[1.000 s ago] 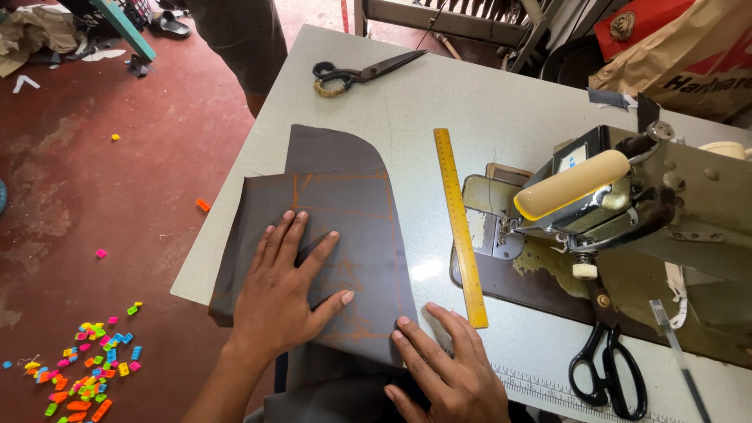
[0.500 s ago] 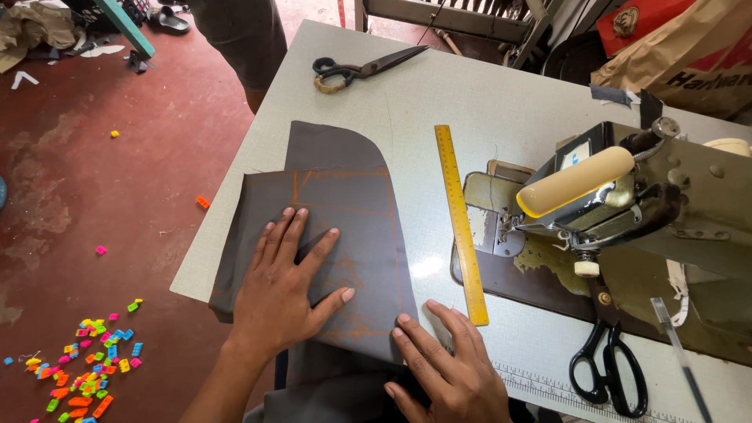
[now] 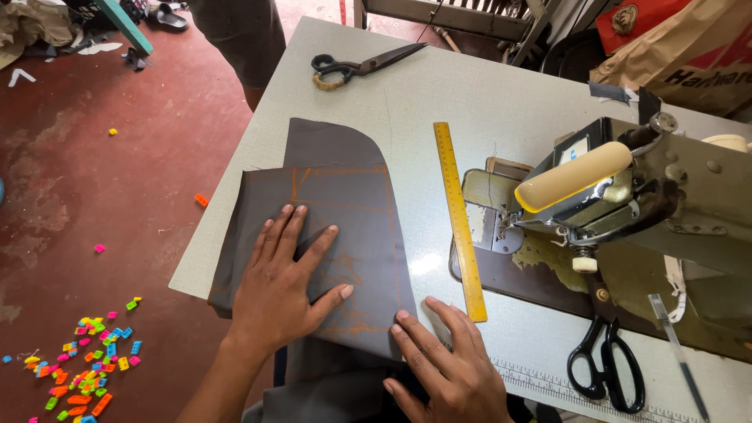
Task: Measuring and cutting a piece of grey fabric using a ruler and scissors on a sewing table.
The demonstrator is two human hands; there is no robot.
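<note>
My left hand (image 3: pixel 286 290) lies flat, fingers spread wide, palm down on the dark grey cut fabric piece with orange chalk lines (image 3: pixel 329 235). It grips nothing, only presses. My right hand (image 3: pixel 450 368) rests open too, fingers fanned, its fingertips on the near lower edge of the same cloth, where it runs off the table toward my lap. Nothing pinched in either hand.

The fabric sits on the pale grey work table (image 3: pixel 486 94), at its near left edge, long axis running away from me, with a curved top corner at the far end. It is layered: a squarer piece lies on top of the rounded one. The left hand is squarely on it; the right only meets its near corner, so the left is the closer one.

Just right of the cloth, parallel to its long side, lies a yellow wooden ruler (image 3: pixel 459 219), near my right fingers but apart from them. Beyond it the sewing machine (image 3: pixel 627 196). Black-handled scissors (image 3: pixel 607 368) sit near right; a larger pair of shears (image 3: pixel 360 64) lies at the far end. Bright plastic bits (image 3: pixel 86 368) are scattered on the red floor.
</note>
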